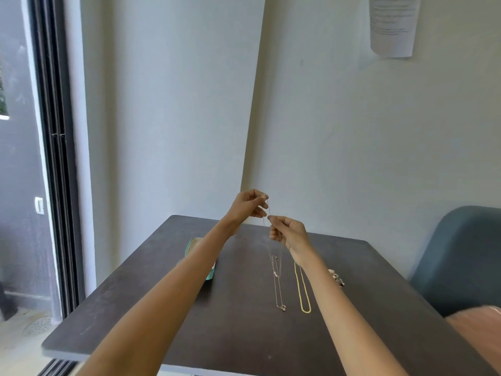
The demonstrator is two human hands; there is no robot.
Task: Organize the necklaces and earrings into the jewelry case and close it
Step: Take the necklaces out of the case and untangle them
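Note:
Both hands are raised above the far part of the dark table (168, 316). My left hand (248, 206) pinches the top of a thin silver necklace (269, 210), and my right hand (288, 233) pinches the same chain just below it. The chain hangs down, and its small pendant (275, 273) dangles over the table. A second thin chain (279, 294) with a small ring end lies on the table. Beside it, to the right, lies a yellow gold necklace (302, 290). The teal jewelry case (209, 275) lies at the left, mostly hidden behind my left forearm. A small pile of earrings (337, 278) shows past my right forearm.
A grey-blue chair back (461, 256) stands at the table's right side. White walls rise close behind the table, with a sheet of paper (393, 25) hanging at the top right. A dark sliding door frame (57, 158) is at the left.

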